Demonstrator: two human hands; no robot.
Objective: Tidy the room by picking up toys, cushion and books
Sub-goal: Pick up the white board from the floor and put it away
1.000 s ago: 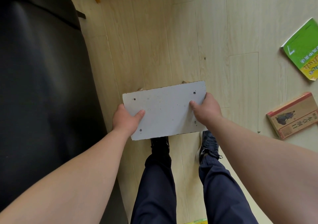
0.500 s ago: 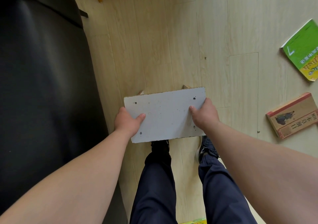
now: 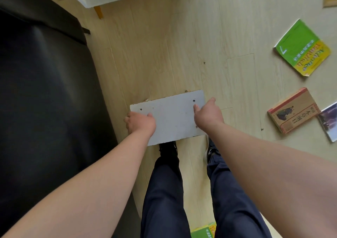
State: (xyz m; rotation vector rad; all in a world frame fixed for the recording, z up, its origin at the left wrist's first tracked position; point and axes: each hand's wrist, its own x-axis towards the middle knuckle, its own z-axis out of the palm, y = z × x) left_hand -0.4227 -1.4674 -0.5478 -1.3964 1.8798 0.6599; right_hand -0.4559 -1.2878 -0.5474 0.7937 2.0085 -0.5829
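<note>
Grey-white and dotted with screw holes, the board (image 3: 173, 117) hangs flat above the person's shoes (image 3: 167, 147). The left hand (image 3: 140, 123) grips its left edge, fingers (image 3: 150, 115) curled round with the thumb on top. The right hand (image 3: 207, 114) lies looser at the right edge, thumb on the surface and forefinger stretched out past the rim. I cannot tell whether any of its fingers sit beneath.

If that right hold is as slack as it looks, the board could tip down on that side, slide from the left grip and land on the feet or the floor (image 3: 182, 46). Wooden stubs peek past its far edge, and they might catch the black sofa (image 3: 45, 91) just to the left.

The books are well apart to the right on the floor, a green book (image 3: 300, 47) and a brown book (image 3: 293, 110), so a careless sideways step could trip.
</note>
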